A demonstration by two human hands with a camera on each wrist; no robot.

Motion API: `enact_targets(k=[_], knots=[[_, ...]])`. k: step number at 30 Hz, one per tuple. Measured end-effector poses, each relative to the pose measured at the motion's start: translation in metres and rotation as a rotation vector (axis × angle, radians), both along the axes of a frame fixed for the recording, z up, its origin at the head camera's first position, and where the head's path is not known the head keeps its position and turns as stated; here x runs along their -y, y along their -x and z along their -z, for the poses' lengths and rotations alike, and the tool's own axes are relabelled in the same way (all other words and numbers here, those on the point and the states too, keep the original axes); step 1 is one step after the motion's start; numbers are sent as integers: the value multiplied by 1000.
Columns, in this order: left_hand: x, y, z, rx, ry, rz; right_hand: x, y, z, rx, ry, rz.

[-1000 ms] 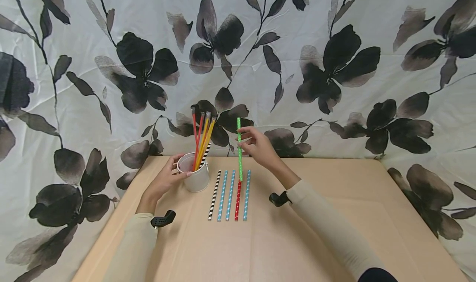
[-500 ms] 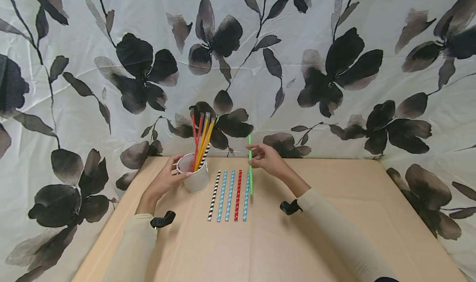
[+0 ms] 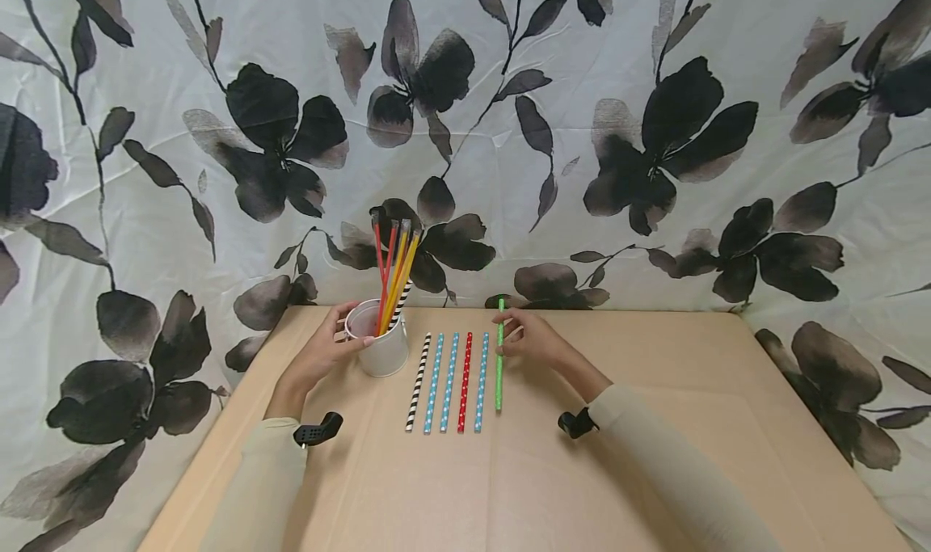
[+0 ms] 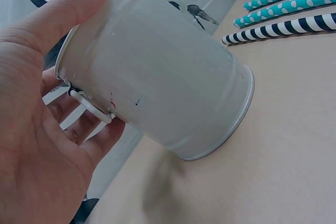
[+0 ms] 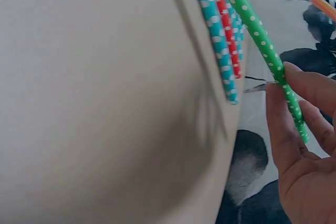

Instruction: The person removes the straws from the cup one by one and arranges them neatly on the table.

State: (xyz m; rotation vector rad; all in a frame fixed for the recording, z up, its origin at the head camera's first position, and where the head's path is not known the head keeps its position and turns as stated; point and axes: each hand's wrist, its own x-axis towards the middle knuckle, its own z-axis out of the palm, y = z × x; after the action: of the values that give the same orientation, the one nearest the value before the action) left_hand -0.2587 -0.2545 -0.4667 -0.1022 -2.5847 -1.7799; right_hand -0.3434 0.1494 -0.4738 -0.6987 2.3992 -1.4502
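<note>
A white metal cup [image 3: 385, 354] stands near the table's back edge, and my left hand [image 3: 326, 356] grips it at the rim and handle side. Several red, yellow and black-striped straws [image 3: 398, 281] lean inside the cup. My right hand [image 3: 534, 340] pinches a green straw with white dots [image 5: 262, 40] near its far end. In the right wrist view the green straw hangs a little above the table, its shadow apart from it. To its left, in a row, lie a blue dotted straw [image 3: 482, 382], a red one [image 3: 465, 382], two more blue ones and a black-and-white striped straw [image 3: 418, 382].
The wooden table [image 3: 582, 471] reaches to a white cloth backdrop [image 3: 538, 204] with dark flowers directly behind its back edge. The cup stands left of the straw row.
My right hand has carried the green straw rightward and down, from above the red straw to the right of the last blue one. The left hand and cup have stayed put.
</note>
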Motion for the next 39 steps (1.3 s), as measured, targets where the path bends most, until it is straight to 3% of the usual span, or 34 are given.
enact_targets(k=[13, 23, 39], knots=[[7, -3, -2, -16, -3, 38, 6, -22, 22, 20, -164, -9], [12, -6, -8, 8, 10, 56, 15, -35, 22, 23, -261, 1], [21, -11, -10, 15, -1, 94, 19, -52, 15, 14, -281, 3]])
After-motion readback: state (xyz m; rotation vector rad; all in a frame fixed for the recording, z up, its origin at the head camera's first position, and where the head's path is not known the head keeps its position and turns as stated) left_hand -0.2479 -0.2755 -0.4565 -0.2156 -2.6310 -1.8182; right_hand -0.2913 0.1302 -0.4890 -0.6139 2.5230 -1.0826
